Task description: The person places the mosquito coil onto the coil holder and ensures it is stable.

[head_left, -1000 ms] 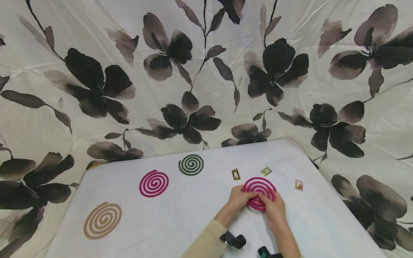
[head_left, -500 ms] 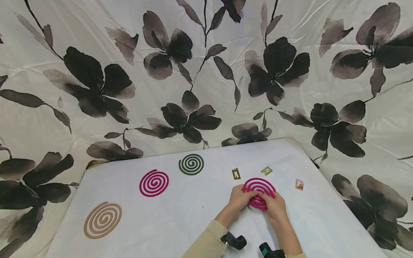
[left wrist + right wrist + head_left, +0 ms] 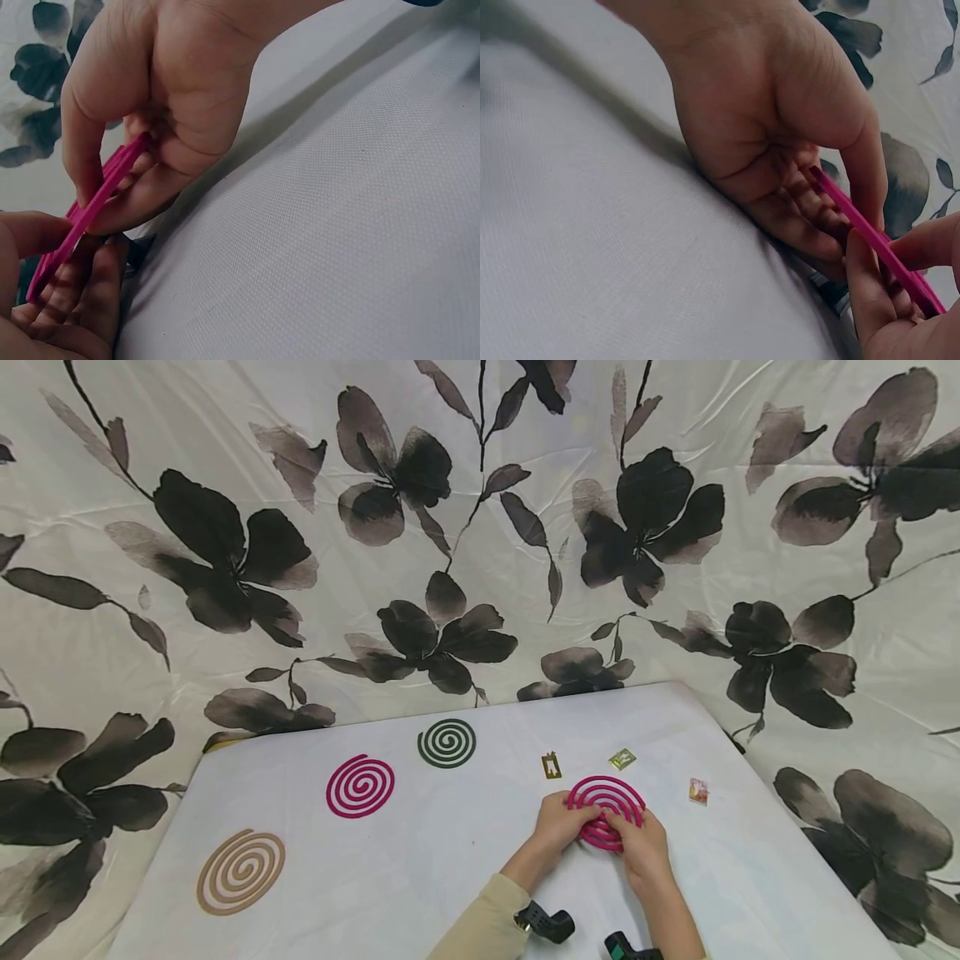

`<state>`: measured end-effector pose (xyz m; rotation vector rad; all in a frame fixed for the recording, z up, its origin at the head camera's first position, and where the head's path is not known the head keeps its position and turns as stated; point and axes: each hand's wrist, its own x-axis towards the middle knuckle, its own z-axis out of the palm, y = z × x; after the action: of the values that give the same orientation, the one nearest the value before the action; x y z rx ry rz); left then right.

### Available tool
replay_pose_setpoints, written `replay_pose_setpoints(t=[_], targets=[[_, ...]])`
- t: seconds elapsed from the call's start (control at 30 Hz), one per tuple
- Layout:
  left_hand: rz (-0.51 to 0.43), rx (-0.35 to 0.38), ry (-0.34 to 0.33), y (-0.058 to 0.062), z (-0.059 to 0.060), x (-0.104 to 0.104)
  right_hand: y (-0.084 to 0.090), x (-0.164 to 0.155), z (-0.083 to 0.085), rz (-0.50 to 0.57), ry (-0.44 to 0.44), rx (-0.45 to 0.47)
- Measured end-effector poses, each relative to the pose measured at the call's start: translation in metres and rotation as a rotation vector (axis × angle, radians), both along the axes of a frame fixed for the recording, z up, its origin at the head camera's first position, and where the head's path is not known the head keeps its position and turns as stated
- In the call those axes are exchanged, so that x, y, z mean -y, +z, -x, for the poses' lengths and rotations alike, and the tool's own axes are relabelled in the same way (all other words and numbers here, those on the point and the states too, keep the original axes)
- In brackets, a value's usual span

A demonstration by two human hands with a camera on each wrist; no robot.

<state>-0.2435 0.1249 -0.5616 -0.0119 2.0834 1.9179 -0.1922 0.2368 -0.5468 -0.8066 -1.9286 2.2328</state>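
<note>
The left hand [image 3: 558, 823] and right hand [image 3: 647, 847] are held pretty close together, thumbs [image 3: 84, 154] angled inward, fingers [image 3: 142, 199] kinda curled underneath.

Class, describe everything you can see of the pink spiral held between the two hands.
The held pink spiral is flat, thin and round, with narrow, closely set curved bands; its surface looks matte, though the material cannot be told. The left hand and right hand pinch it from either side, hiding part of its middle, so whether it is one coil or two nested is unclear. It is tilted, held above the white table.
</note>
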Motion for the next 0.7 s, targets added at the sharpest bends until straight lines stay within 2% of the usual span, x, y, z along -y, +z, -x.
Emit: replay_pose_setpoints(t=[0.27, 0.53, 0.7], targets=[[-0.003, -0.002, -0.012, 0.0007, -0.0006, -0.0006, 0.0022, -0.0061, 0.0027, 0.037, 0.035, 0.023], [-0.009, -0.018, -0.015, -0.0007, 0.0005, 0.0008, 0.0016, -0.0071, 0.0053, 0.118, 0.037, 0.031], [-0.015, -0.014, -0.011, -0.0009, 0.0001, 0.0007, -0.0005, -0.0045, 0.0023, 0.078, 0.041, 0.015]])
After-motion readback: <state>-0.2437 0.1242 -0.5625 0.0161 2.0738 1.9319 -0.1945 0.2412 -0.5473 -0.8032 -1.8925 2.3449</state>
